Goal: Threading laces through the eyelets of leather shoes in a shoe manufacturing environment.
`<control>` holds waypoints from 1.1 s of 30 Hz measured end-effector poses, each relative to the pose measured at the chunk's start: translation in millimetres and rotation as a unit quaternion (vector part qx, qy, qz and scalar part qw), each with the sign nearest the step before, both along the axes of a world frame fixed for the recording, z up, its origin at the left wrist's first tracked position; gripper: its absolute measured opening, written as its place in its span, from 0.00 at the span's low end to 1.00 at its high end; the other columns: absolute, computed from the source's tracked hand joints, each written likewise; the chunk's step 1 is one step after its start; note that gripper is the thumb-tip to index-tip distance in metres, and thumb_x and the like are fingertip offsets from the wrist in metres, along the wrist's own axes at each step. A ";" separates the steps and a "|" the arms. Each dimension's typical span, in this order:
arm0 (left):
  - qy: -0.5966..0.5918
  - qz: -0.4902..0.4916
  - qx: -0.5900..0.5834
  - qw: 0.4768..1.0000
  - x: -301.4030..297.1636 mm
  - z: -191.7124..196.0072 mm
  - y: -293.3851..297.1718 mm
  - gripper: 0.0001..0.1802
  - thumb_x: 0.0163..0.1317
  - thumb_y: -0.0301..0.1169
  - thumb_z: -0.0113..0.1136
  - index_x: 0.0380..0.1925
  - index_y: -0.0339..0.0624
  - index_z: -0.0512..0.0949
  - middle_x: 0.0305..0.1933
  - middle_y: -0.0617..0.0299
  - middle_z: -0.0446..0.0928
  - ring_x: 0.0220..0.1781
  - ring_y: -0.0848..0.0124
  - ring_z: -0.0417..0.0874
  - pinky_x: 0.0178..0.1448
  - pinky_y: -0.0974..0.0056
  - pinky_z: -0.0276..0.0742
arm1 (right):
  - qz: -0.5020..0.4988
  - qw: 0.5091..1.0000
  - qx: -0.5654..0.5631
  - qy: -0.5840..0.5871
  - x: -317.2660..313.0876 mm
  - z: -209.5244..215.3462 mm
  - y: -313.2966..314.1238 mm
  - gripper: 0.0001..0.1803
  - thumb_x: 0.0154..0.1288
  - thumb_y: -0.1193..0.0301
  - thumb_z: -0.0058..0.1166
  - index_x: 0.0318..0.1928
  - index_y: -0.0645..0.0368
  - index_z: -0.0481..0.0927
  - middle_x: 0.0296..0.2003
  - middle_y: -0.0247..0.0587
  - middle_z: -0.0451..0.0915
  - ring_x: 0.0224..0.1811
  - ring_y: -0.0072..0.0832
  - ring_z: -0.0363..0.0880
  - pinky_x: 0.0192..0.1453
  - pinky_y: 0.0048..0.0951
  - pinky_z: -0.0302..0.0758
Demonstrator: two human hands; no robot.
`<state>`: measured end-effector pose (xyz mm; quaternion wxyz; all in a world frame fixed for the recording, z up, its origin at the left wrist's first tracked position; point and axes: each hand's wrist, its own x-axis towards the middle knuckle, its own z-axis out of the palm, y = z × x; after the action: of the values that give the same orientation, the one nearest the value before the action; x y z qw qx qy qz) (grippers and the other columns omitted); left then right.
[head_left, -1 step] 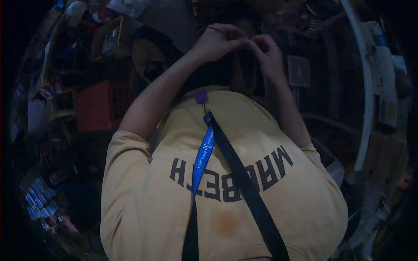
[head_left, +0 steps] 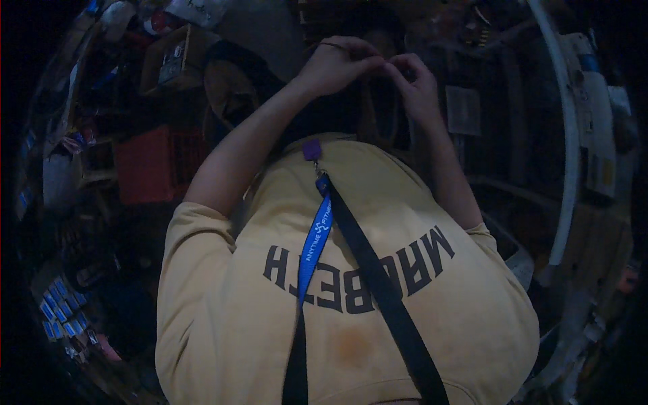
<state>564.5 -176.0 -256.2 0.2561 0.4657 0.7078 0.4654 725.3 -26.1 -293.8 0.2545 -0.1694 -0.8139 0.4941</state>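
A dim, cluttered workroom seen from above, lit weakly with a bluish cast. The landmark is a red plastic crate at the left. Just above it sits an open cardboard box holding dark objects, and beside that box a brown bag. Below the crate, toward the lower left, lie small blue and white packets among dark heaps that cannot be made out. Far to the right of the crate a long white pipe curves downward past pale cartons. The floor between them is dark.
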 end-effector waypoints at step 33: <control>-0.120 -0.040 0.007 0.992 -28.6 5.6 14.4 0.18 0.70 0.41 0.69 0.52 0.39 0.86 0.50 0.62 0.88 0.53 0.72 0.86 0.62 0.64 0.80 | -0.032 0.965 -0.253 0.056 -20.6 -1.1 8.3 0.11 0.72 0.67 0.66 0.49 0.60 0.87 0.44 0.35 0.88 0.47 0.21 0.85 0.53 0.26 0.80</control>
<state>535.9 -161.6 -250.6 0.3543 0.4363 0.6496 0.5119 704.8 -17.8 -295.0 0.2641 -0.2262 -0.6414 0.6839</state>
